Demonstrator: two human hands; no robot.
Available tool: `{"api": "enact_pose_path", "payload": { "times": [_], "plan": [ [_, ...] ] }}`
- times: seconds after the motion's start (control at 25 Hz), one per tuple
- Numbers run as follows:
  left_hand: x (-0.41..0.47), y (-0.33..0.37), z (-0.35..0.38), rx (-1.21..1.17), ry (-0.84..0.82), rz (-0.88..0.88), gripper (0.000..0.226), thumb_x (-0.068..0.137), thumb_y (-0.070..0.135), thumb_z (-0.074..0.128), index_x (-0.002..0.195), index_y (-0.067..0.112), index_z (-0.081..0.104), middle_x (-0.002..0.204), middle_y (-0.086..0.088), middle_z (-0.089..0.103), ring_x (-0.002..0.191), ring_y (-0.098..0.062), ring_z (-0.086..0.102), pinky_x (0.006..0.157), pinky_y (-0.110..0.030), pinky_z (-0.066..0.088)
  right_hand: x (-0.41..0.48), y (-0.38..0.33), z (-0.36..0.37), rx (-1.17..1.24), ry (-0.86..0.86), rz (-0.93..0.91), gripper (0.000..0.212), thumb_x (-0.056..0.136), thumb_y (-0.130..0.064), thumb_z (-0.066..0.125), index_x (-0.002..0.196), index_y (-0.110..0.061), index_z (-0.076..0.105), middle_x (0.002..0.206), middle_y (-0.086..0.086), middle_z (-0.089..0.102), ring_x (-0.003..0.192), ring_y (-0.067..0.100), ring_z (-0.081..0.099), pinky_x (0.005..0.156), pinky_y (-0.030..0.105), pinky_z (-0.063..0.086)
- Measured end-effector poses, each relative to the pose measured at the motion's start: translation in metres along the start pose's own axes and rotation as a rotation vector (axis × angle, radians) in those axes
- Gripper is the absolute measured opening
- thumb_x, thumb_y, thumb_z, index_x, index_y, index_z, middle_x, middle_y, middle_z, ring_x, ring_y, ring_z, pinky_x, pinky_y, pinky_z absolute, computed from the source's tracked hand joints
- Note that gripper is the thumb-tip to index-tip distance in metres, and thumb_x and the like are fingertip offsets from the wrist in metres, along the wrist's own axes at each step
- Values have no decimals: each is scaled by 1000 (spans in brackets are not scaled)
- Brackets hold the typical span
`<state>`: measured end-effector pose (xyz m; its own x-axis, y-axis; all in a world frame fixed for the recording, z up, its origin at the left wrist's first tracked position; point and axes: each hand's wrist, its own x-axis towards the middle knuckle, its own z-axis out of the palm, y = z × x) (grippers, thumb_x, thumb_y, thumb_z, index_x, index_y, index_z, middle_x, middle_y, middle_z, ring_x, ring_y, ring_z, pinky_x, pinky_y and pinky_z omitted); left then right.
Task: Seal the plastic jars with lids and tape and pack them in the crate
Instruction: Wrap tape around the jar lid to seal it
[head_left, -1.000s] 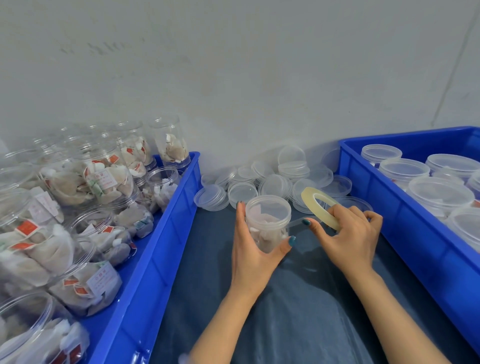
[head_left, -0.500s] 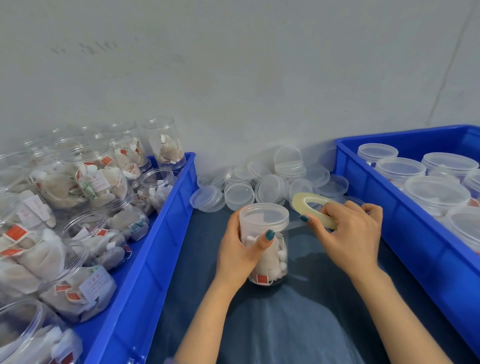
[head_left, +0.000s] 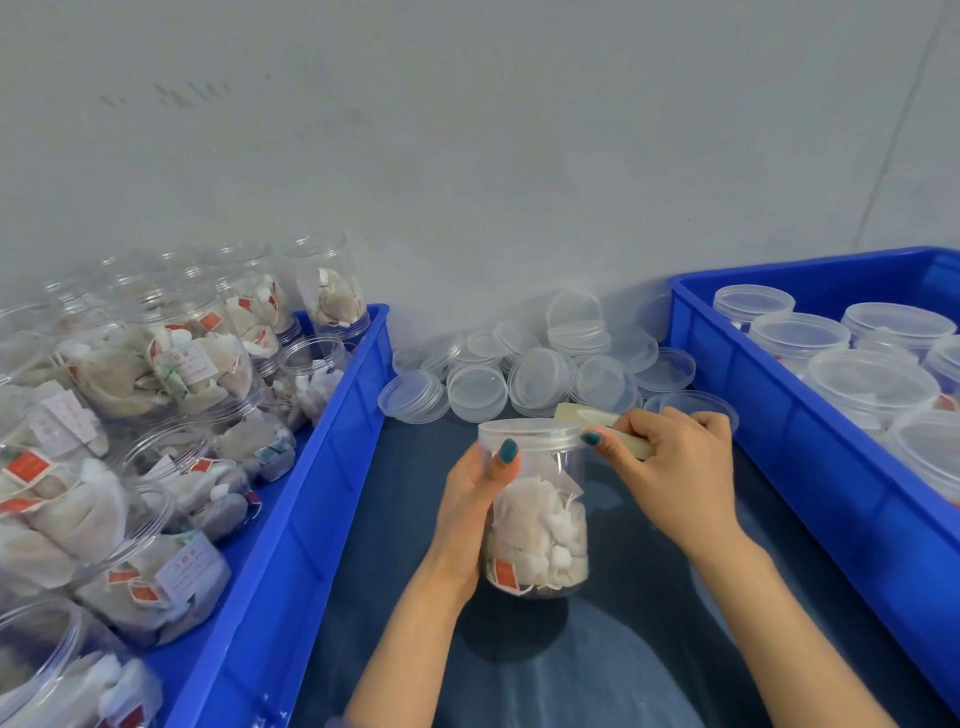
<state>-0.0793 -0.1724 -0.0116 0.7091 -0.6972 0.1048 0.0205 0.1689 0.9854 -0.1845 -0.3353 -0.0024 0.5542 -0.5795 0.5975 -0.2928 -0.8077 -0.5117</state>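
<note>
1. No word, number or brand can be read anywhere; all the print is too blurred or too small.
2. Low at the front inside the lidded jar (head_left: 535, 514), a small red tag (head_left: 503, 571) bears pale marks that are too small to read.
3. Far left of the lidded jar and a little higher, an upper white label (head_left: 188, 364) on a sachet in a tilted open jar (head_left: 124, 379) carries red characters too blurred to read.
4. Left of the lidded jar and lower, a lower white label (head_left: 189, 569) on a sachet in a lying jar (head_left: 119, 618) shows faint red lines that cannot be read.
5. Farthest left of the lidded jar, an edge red tag (head_left: 23, 465) has pale print that cannot be read.
</note>
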Motion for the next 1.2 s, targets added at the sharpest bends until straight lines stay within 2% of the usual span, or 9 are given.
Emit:
{"api": "enact_pose_path", "payload": {
  "times": [0.2,0.32,0.56,0.64,0.76,0.92,1.0,1.08,1.2],
  "plan": [
    [2,0,-9,-140,-95,-126,81,55,79,73,107,18,74,103,-18,72,93,-30,71,76,-38,57,2,-1,-8,145,-164,22,73,73,-91,33,66,-26,67,43,-13,52,50,12,50,72,32,36],
    [1,-1,-14,-138,-118,-163,72,52,82,71,100,28,77,102,-10,74,94,-24,72,74,-34,58,3,1,-12,170,-260,42,78,71,-93,32,60,-24,67,43,-15,51,49,12,46,71,28,31],
    [-2,1,-11,-368,-203,-250,72,49,68,83,101,18,78,98,-12,74,89,-24,72,72,-34,58,8,7,-21,266,-375,115,65,67,-84,46,59,-24,69,40,-7,42,47,6,42,61,21,28],
    [-5,1,-13,-454,-228,-288,78,45,65,87,103,14,78,101,-15,72,91,-27,70,76,-38,58,8,6,-20,278,-398,121,65,66,-85,46,60,-24,68,41,-6,44,54,7,41,66,24,28],
    [-8,2,-16,-511,-258,-347,88,45,65,87,114,12,73,123,-22,59,116,-38,55,99,-49,44,7,1,-17,311,-444,124,67,63,-86,47,63,-23,69,45,-5,48,64,12,40,71,27,29],
    [-5,2,-13,-457,-394,-327,78,70,72,67,127,19,65,130,-16,62,117,-30,62,101,-44,48,5,-2,-17,326,-446,77,58,63,-85,45,72,-35,73,56,-7,63,71,16,50,77,33,39],
    [-1,-1,-11,-382,-355,-311,77,76,76,54,137,28,56,140,-11,55,124,-29,57,110,-49,40,4,-2,-17,337,-418,47,52,64,-83,45,72,-40,73,63,-5,68,79,21,54,84,41,44],
    [3,0,-10,-273,-231,-291,69,77,75,47,133,35,57,140,-5,56,126,-26,56,113,-51,35,5,1,-16,321,-379,44,55,63,-82,47,69,-35,74,62,-5,67,78,22,55,83,43,44],
    [11,-3,-15,-112,113,-25,39,79,47,62,110,25,71,118,-5,70,115,-27,64,101,-48,50,4,5,-16,218,-301,32,61,61,-86,45,61,-31,70,50,-12,60,61,12,53,75,34,38]
  ]
}}
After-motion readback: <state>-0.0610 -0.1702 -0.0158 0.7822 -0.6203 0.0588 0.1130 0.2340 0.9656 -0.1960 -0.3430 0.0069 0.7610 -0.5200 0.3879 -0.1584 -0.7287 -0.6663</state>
